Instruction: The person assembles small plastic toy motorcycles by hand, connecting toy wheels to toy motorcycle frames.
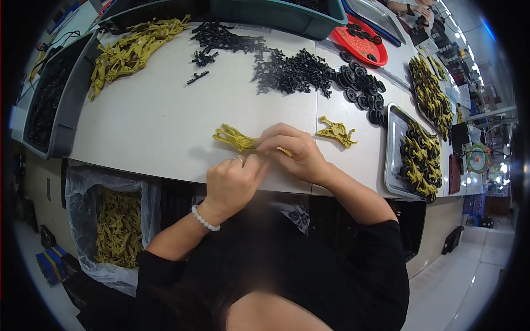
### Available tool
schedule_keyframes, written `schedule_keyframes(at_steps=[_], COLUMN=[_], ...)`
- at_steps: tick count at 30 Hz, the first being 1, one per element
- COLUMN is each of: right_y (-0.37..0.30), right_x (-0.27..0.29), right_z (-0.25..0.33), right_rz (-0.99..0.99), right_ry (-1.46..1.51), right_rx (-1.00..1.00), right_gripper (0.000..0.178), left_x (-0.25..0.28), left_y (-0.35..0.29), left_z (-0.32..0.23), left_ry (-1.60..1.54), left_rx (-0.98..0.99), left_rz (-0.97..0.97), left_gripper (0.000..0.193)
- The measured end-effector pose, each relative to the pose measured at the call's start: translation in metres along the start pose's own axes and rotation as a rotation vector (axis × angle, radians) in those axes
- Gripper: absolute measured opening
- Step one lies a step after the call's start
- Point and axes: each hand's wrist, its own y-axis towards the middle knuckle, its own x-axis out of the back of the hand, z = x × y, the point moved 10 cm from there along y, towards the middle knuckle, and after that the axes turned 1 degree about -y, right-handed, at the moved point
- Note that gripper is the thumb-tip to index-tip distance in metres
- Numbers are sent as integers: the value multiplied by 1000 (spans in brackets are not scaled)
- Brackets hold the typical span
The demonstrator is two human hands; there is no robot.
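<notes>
Head view: at the near edge of a white worktable (165, 121), the person's left hand (234, 182) and right hand (295, 151) meet over a flat olive-yellow moulded plastic part (234, 137). Both hands are closed in a pinch on the part's near end, the left with a ring on one finger and a white bead bracelet (205, 219) at the wrist, while the part's pronged end juts out to the left of the fingers, lying low over the tabletop.

Just right of the hands, a second olive-yellow plastic part (337, 132) lies loose on the table. Beyond the hands, toward the table's far side, sits a heap of small black plastic pieces (292, 71), with a cluster of black wheels (361, 88) to its right and a pile of yellow parts (130, 52) at the far left corner. A metal tray (393, 165) holding yellow parts fitted with black wheels stands at the table's right end. Below the table's near edge, left of the person, a clear-bagged bin of yellow parts (118, 226) stands on the floor.
</notes>
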Motion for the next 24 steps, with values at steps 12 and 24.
schedule_keyframes(at_steps=[12,24], right_y=[0,14], right_x=[-15,65], right_z=[49,-21], right_rz=[79,-311], right_ry=[-367,297], right_rx=[406,-274], right_gripper=[24,17], left_x=[-9,-18], left_y=[-9,-12], left_z=[2,8], left_ry=[-87,1], left_rx=[38,95], left_rz=[-17,124], left_gripper=[19,29])
